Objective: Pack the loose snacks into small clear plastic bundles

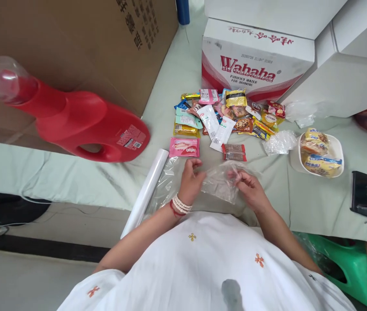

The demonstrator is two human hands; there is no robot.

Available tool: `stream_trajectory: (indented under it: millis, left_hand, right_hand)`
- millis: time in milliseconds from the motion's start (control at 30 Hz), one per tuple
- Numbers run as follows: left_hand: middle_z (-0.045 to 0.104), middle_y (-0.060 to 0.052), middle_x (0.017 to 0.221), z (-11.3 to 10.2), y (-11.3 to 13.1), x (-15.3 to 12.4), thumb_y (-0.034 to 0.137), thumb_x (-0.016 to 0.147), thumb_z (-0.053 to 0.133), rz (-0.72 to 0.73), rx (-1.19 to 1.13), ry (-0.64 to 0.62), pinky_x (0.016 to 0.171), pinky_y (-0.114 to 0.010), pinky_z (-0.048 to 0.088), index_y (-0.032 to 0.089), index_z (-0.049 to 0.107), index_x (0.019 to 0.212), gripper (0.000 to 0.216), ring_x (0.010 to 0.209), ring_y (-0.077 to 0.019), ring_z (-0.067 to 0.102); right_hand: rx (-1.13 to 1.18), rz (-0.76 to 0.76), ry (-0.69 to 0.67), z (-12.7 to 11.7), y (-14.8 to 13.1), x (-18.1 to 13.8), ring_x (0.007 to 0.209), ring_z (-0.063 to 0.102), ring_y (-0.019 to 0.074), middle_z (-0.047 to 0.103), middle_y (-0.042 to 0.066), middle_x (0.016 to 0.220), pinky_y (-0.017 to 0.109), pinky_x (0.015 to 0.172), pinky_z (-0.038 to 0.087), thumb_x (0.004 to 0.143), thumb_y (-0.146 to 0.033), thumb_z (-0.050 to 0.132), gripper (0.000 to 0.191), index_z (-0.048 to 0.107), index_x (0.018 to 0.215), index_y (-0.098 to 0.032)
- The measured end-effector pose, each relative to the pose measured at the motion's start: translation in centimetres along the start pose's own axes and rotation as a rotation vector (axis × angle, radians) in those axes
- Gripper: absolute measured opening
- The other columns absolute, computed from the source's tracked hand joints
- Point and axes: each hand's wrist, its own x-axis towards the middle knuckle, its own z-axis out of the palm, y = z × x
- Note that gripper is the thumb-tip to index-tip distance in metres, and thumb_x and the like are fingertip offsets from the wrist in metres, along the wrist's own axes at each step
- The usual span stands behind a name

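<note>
1. Your white top (209, 263) lies nearest, dotted with small embroidered motifs (259, 260).
2. Your right hand (248, 186) pinches the clear plastic bag (217, 186) between its fingers; your left hand (191, 183) meets its other side, though whether those fingers grip it, you cannot tell.
3. The bag spans between your hands, over the counter (303, 207).
4. Just beyond lie a pink packet (185, 147) and, right of it, a red-ended packet (234, 152).
5. Farther out, you have heaped snacks (243, 125) before the Wahaha carton (254, 60).

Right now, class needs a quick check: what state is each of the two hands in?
Left hand: loosely curled at the clear plastic bag; whether it grips cannot be told.
Right hand: closed, pinching the clear plastic bag.
</note>
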Motion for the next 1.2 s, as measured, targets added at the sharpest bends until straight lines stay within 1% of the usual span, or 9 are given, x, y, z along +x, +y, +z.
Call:
stream_trajectory:
  millis: [100,167,267,467,567,733,867,1067,1200]
  left_hand:
    - [0.058,-0.011,0.138,0.7,1.2,-0.7,0.026,0.066,0.074,0.262,0.302,-0.148,0.112,-0.045,0.039,0.022,0.053,0.127,0.065,0.132,-0.0295,0.051]
    - [0.067,-0.009,0.117,1.7,1.5,-0.3,0.031,0.073,0.073,0.281,0.371,-0.219,0.098,-0.041,0.048,0.020,0.058,0.124,0.054,0.111,-0.0263,0.061]
    - [0.057,0.002,0.070,3.2,0.9,1.3,0.038,0.087,0.062,0.090,0.173,-0.218,0.065,-0.028,0.046,0.019,0.063,0.092,0.019,0.064,-0.0144,0.054]
    - [0.037,0.007,0.052,5.0,-1.7,1.4,0.065,0.088,0.062,-0.269,-0.158,-0.168,0.042,-0.023,0.025,0.019,0.057,0.070,0.049,0.044,-0.0083,0.032]
    - [0.039,0.006,0.053,5.6,-2.1,0.3,0.073,0.083,0.065,-0.247,-0.195,-0.211,0.042,-0.023,0.024,0.016,0.067,0.077,0.057,0.045,-0.0081,0.032]
    - [0.052,0.003,0.060,5.7,-1.5,0.1,0.070,0.085,0.065,-0.292,-0.403,-0.216,0.045,-0.023,0.035,0.015,0.075,0.107,0.060,0.050,-0.0100,0.042]
    - [0.041,0.007,0.057,5.4,-1.7,0.6,0.070,0.086,0.065,-0.318,-0.478,-0.182,0.038,-0.021,0.023,0.015,0.071,0.124,0.067,0.045,-0.0066,0.030]
    - [0.033,0.009,0.055,5.8,-2.6,0.1,0.076,0.084,0.061,-0.297,-0.444,-0.155,0.036,-0.020,0.016,0.015,0.070,0.123,0.073,0.045,-0.0061,0.025]
    - [0.037,0.008,0.055,5.7,-2.7,-0.5,0.073,0.089,0.058,-0.295,-0.478,-0.206,0.038,-0.019,0.019,0.015,0.068,0.128,0.070,0.044,-0.0063,0.026]
  right_hand:
    - [-0.188,-0.089,-0.099,0.3,-1.3,-0.7,0.096,0.062,0.0210,0.068,0.005,0.102,0.029,0.078,0.049,0.078,-0.029,0.065,0.023,0.047,0.067,-0.021]
    - [-0.296,-0.115,-0.170,0.2,-2.0,-1.2,0.084,0.058,0.0183,0.063,0.003,0.085,0.027,0.072,0.045,0.077,-0.025,0.064,0.022,0.046,0.066,-0.021]
    - [-0.299,-0.076,-0.213,-0.9,-1.9,-2.2,0.077,0.055,0.0165,0.059,0.000,0.077,0.027,0.071,0.044,0.079,-0.024,0.065,0.017,0.051,0.069,-0.021]
    - [-0.085,0.185,-0.159,-3.6,0.2,-3.8,0.091,0.064,0.0204,0.070,0.004,0.096,0.032,0.081,0.051,0.086,-0.052,0.070,0.031,0.065,0.091,-0.022]
    - [-0.070,0.143,-0.021,-3.5,0.5,-2.4,0.101,0.064,0.0216,0.071,0.005,0.107,0.032,0.084,0.053,0.081,-0.057,0.077,0.048,0.065,0.114,-0.024]
    - [-0.109,0.042,0.268,-2.6,0.9,1.6,0.061,0.050,0.0134,0.059,-0.002,0.072,0.026,0.059,0.044,0.082,-0.059,0.070,0.040,0.062,0.093,-0.021]
    - [-0.474,-0.258,0.580,-1.9,0.3,0.8,0.074,0.054,0.0156,0.063,0.002,0.091,0.031,0.073,0.048,0.088,-0.050,0.066,0.033,0.065,0.104,-0.021]
    - [-0.509,-0.239,0.156,2.5,0.1,-0.6,0.072,0.056,0.0174,0.064,0.003,0.084,0.030,0.067,0.047,0.092,-0.051,0.065,0.028,0.066,0.097,-0.023]
    - [-0.305,-0.191,0.133,3.9,1.6,1.1,0.071,0.055,0.0168,0.062,0.002,0.080,0.030,0.068,0.046,0.090,-0.049,0.066,0.028,0.065,0.084,-0.022]
